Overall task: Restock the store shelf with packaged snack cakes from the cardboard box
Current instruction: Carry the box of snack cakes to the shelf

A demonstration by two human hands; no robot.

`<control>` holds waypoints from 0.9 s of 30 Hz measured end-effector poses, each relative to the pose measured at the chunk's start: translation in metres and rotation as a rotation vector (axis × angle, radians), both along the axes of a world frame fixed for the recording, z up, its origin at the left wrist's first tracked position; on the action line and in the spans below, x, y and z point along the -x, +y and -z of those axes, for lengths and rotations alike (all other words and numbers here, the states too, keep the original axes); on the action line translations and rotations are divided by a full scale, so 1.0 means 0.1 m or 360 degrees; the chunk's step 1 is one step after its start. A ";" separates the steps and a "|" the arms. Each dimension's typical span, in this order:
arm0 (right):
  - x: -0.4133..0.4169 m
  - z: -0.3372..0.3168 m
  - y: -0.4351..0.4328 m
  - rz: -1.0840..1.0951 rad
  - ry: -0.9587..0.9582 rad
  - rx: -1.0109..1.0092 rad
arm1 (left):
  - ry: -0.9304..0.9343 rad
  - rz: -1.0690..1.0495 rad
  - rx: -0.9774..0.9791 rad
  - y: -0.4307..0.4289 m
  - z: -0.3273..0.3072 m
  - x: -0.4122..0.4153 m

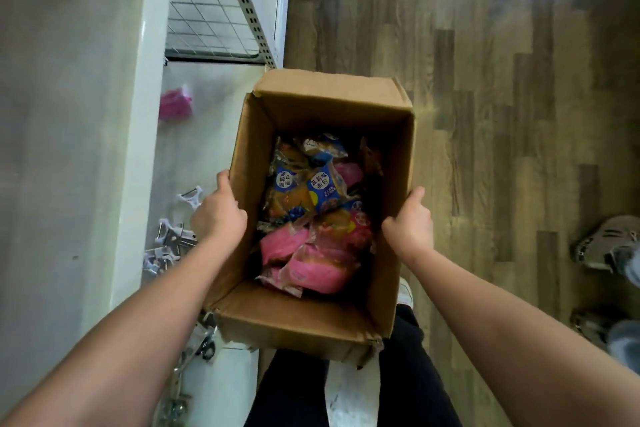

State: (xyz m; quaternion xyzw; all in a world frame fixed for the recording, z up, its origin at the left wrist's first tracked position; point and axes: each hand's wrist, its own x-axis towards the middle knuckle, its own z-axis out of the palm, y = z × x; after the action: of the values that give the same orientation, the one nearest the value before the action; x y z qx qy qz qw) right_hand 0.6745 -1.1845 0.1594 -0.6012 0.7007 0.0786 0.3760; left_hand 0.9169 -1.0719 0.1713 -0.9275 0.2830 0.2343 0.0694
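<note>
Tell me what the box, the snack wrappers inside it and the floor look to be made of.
Box: brown corrugated cardboard, matte, with frayed, torn flap edges. Snack wrappers: thin glossy plastic film, judging by crinkles and glare; pink ones near, blue-labelled ones further in. Floor: wood-look planks in staggered grey-brown strips with a faint sheen; whether real wood, laminate or vinyl cannot be told.

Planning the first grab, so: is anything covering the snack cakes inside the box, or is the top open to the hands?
Nothing visible covers them. The cardboard box is open on top, snack cakes exposed. But the left hand and right hand both grip its side walls.
</note>
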 end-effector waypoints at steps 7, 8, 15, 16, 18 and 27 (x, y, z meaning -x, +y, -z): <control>-0.08 -0.02 0.03 0.0066 0.0102 -0.0115 | 0.0168 0.0117 -0.0212 -0.11 -0.04 -0.23; -0.08 -0.02 0.01 0.0056 0.0119 -0.0143 | 0.0191 0.0116 -0.0223 -0.10 -0.05 -0.24; -0.04 -0.12 -0.10 -0.0188 0.0249 -0.0056 | 0.0297 0.0038 -0.0399 0.15 -0.07 -0.13; -0.06 -0.15 -0.10 -0.0314 0.0286 0.0060 | 0.0292 0.0043 -0.0416 0.18 -0.09 -0.11; -0.12 -0.23 -0.10 -0.0634 0.0367 0.0266 | 0.0280 0.0057 -0.0440 0.20 -0.14 -0.09; -0.64 -0.88 -0.27 -0.1163 0.0250 0.0055 | 0.0148 0.0081 -0.0438 -0.04 -0.90 0.02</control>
State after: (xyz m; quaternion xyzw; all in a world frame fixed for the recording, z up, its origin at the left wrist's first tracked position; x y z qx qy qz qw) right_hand 0.7389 -1.2120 0.2478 -0.8100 0.4679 0.2416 0.2580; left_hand 0.9150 -1.0757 0.2609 -0.8899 0.2744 0.3118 0.1886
